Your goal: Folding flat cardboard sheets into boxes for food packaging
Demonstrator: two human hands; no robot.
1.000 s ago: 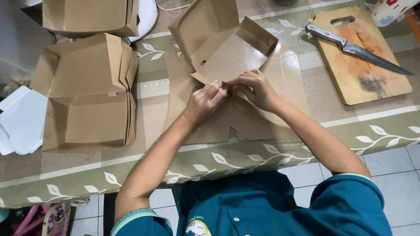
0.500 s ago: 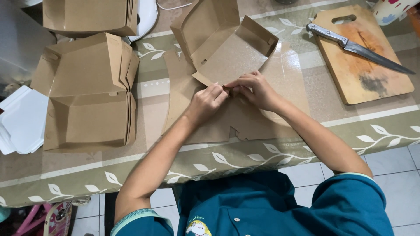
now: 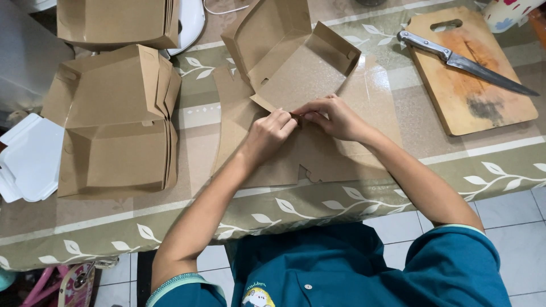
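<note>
- Head view had the left hand (image 3: 272, 132) and right hand (image 3: 333, 116) both pinching a flap at the near edge of the half-folded brown box (image 3: 296, 62) on the bench (image 3: 398, 108).
- Risk, I reckon: the thin tab could've creased or torn if tugged unevenly.
- Versus a second earlier, hardly anything shifted; same grip, same flap.

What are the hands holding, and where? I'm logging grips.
Both hands, left and right, pinch the near edge flap of the brown box with their fingers.
</note>
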